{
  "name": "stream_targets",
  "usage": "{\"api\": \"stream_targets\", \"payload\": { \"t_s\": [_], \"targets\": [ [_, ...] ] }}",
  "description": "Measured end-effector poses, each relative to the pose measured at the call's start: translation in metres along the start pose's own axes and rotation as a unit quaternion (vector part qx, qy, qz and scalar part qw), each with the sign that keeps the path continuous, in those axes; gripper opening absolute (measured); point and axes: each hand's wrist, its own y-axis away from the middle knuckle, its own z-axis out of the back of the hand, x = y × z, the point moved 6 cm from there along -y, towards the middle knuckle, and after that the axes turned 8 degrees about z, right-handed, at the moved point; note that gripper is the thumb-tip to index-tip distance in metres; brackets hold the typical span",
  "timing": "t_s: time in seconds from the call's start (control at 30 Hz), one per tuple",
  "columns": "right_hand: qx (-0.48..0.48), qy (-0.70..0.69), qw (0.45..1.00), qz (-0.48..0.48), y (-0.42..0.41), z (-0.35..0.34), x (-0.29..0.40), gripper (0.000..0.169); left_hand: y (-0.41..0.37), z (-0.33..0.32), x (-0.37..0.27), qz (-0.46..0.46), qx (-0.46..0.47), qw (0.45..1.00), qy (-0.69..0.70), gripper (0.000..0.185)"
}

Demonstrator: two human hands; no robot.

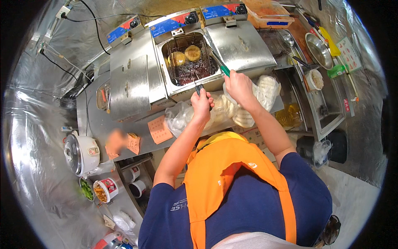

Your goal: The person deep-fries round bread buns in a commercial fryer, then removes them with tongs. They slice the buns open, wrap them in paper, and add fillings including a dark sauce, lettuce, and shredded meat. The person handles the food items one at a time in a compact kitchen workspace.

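Note:
My left hand (pixel 202 104) grips a black handle (pixel 198 89). Two thin metal rods run from it toward the wire basket (pixel 205 57) in the middle deep fryer; whether they join the basket I cannot tell. Two round golden flatbreads (pixel 193 53) lie side by side in dark, bubbling oil within the basket. Closed around a green-handled metal tool (pixel 224 69) is my right hand (pixel 239 85), over the fryer's right rim. The tool's tip is hard to make out near the basket's right side. Below both hands, clear plastic bags of pale flatbreads (pixel 222 107) lie along the counter's front.
Metal lids cover the fryers on the left (pixel 132 84) and right (pixel 241 45). Orange printed paper bags (pixel 159 129) and a rice cooker (pixel 81 154) sit at left. A drain tray (pixel 276 46) holding a ladle, a steel bowl (pixel 318 50) and a sink (pixel 331 109) occupy the right.

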Motion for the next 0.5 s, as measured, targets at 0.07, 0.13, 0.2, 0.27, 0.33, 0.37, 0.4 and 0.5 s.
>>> {"api": "stream_targets", "payload": {
  "t_s": [0.07,0.13,0.2,0.27,0.33,0.37,0.4,0.5],
  "targets": [
    [0.019,-0.007,1.000,0.009,0.001,0.001,0.007,0.032,-0.007,0.001,0.001,0.021,0.011,1.000,0.010,0.024],
    [0.061,-0.029,0.998,0.014,-0.003,-0.010,0.010,0.034,-0.008,0.003,0.002,0.045,0.031,0.998,0.013,0.024],
    [0.057,-0.065,0.996,0.018,-0.010,-0.034,0.004,0.037,0.000,-0.001,0.005,0.084,0.052,0.995,0.003,0.026],
    [0.046,-0.101,0.993,0.031,-0.012,-0.067,0.003,0.052,0.008,0.010,0.013,0.086,0.066,0.994,-0.022,0.034],
    [0.093,-0.083,0.992,0.013,-0.012,-0.073,0.019,0.061,0.030,0.025,0.021,0.063,0.051,0.994,-0.077,0.039],
    [0.094,-0.051,0.994,0.019,-0.011,-0.075,0.030,0.062,0.043,0.036,0.022,0.050,0.037,0.994,-0.091,0.042],
    [0.017,0.018,0.996,0.090,-0.005,-0.068,0.047,0.060,0.055,0.048,0.024,0.037,0.055,0.992,-0.103,0.043],
    [-0.060,-0.057,0.976,0.201,0.009,-0.055,0.118,0.053,0.095,0.091,0.020,0.045,0.071,0.988,-0.132,0.040]
  ]
}}
